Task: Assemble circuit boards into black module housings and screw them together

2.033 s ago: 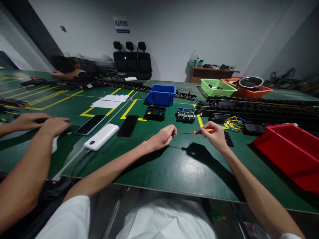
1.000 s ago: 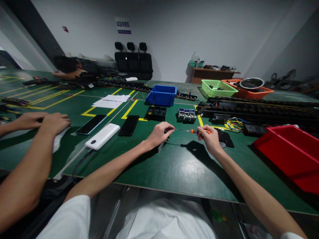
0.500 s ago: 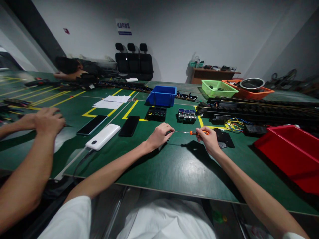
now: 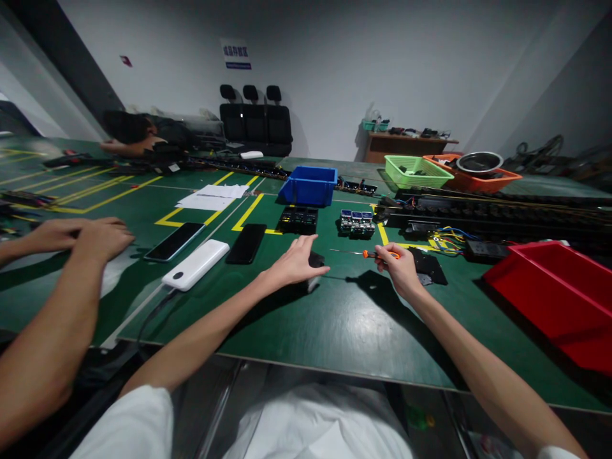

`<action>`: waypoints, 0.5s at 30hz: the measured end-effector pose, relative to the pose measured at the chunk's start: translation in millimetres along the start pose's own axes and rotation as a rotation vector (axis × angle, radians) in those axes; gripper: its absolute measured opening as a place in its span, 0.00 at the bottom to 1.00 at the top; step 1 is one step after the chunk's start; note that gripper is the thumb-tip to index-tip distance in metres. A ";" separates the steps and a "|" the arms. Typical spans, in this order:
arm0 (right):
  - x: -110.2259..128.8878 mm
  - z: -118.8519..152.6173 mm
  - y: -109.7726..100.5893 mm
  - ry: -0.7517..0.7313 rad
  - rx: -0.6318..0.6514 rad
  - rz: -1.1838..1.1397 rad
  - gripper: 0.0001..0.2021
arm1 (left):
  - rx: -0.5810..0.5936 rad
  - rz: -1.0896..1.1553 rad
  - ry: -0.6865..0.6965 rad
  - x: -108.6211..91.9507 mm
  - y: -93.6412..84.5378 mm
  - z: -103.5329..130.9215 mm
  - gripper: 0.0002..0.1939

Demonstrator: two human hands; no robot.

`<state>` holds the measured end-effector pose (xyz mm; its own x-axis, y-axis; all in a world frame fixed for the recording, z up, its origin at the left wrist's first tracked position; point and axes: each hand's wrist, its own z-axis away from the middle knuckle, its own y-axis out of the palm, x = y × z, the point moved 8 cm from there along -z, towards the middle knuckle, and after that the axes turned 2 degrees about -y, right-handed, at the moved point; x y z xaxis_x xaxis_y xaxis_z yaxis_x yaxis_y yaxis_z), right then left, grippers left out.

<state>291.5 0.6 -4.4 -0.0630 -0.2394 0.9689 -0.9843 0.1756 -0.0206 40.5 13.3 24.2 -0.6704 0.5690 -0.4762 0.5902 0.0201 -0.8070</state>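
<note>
Screwdriver (image 4: 366, 254): clamped in right hand (image 4: 400, 265) | left hand (image 4: 292, 263): fingers and thumb apart, beside dark part (image 4: 316, 260) | risk: leftward slip could jab the thumb

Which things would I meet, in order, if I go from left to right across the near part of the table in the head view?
White power bank, black phone, left hand, orange-handled screwdriver, right hand gripping it, red bin.
</note>
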 end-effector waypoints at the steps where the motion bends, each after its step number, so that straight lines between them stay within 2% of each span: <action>1: 0.4 -0.4 -0.5 0.000 -0.003 -0.002 0.18 | 0.062 -0.014 -0.052 8.0 4.3 2.3 0.44; 2: 0.8 -0.7 -0.8 0.000 -0.004 -0.004 0.18 | 0.130 -0.015 -0.091 14.3 9.1 4.9 0.43; 4: 1.1 -1.2 -1.2 -0.001 -0.004 -0.011 0.18 | 0.227 -0.001 -0.139 22.1 15.5 8.7 0.35; 6: 1.7 -1.4 -2.1 -0.010 -0.013 -0.019 0.17 | 0.249 0.026 -0.179 26.4 16.7 8.1 0.25; 8: 2.7 -1.2 -3.0 -0.026 -0.024 -0.026 0.17 | 0.235 0.110 -0.213 29.1 16.6 4.0 0.20; 11: 4.4 -0.5 -3.3 -0.044 -0.025 -0.037 0.16 | 0.191 0.371 -0.318 38.1 19.8 -2.6 0.20; 15: 7.2 0.0 -3.9 -0.065 -0.024 -0.051 0.15 | 0.170 0.827 -0.462 50.2 38.2 -3.9 0.24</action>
<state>294.9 -1.8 2.6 -0.0239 -0.3103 0.9503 -0.9822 0.1845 0.0355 31.1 45.9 -29.2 -0.2040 -0.0310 -0.9785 0.9070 -0.3822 -0.1770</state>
